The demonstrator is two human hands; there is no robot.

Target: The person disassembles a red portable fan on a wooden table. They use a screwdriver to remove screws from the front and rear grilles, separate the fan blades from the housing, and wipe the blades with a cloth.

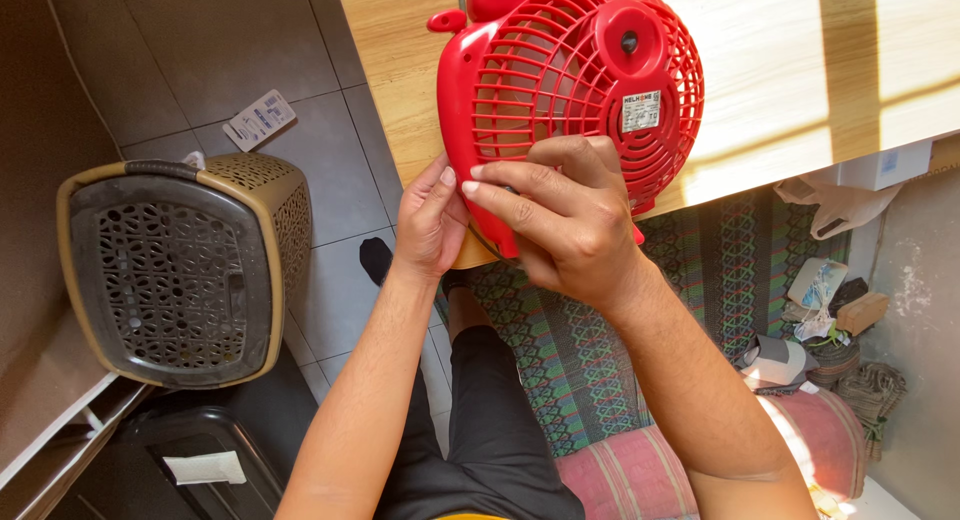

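A small red plastic fan [575, 75] lies on a light wooden table [780, 70], its round grille cover turned up toward me and overhanging the table's near edge. My left hand [430, 225] presses its fingertips against the fan's lower left rim. Over the lower part of the grille lies my right hand [565, 215], fingers curled and pinching at the rim beside the left hand's fingertips. What sits between the fingers is hidden. A white label [640, 110] is stuck on the grille's central hub.
A brown lattice-sided basket with a dark lid [175, 270] stands on the grey tiled floor at left. A patterned mat [590, 350] lies below the table, with a striped cushion [640, 470] and assorted clutter [820, 330] at right. A paper tag [258, 120] lies on the tiles.
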